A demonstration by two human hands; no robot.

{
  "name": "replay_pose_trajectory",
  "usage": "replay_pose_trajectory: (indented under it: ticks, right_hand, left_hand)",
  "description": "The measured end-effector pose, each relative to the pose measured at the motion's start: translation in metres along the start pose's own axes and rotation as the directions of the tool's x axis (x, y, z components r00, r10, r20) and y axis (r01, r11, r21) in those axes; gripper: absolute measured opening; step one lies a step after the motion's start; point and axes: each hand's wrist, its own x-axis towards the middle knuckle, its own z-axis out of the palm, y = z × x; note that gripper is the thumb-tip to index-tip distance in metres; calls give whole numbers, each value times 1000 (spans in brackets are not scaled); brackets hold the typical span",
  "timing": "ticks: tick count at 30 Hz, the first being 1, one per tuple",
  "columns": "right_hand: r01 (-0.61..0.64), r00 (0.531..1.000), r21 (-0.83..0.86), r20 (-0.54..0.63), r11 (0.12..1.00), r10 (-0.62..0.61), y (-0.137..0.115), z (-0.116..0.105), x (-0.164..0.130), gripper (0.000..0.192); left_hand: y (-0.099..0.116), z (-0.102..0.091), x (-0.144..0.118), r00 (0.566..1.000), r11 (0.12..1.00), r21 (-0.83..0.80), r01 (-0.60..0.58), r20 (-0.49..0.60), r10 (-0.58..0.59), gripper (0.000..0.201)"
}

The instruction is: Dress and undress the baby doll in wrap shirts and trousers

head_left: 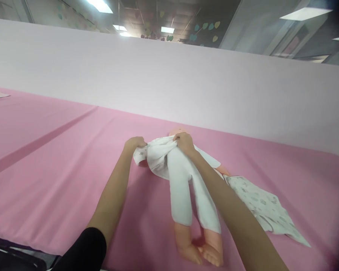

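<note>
Your left hand is clenched on a bunch of the white garment at the doll's shoulder, and your right hand pinches the same cloth just beside the doll's head, probably so the top stays spread between both grips. That doll lies on its back on the pink sheet, bare feet toward you, legs in white trousers. Right of the doll, touching its side, lies a patterned cloth, flat.
</note>
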Motion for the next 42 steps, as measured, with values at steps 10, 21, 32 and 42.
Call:
replay_pose_trajectory:
  ticks: [10,21,32,42]
  right_hand:
    - [-154,986,170,-40,973,163,18,6,3,46]
    - [-226,969,605,61,764,239,38,-2,-6,49]
    - [-224,971,741,112,634,212,40,-1,-11,58]
    - [-256,964,797,166,547,209,25,-12,-12,53]
  left_hand:
    - [4,20,27,971,950,-200,-238,-50,233,41]
    - [42,42,35,936,966,-156,-207,-317,150,32]
    - [69,40,50,911,981,-82,-177,-391,131,33]
    - [100,36,65,868,926,9,-378,-346,357,38]
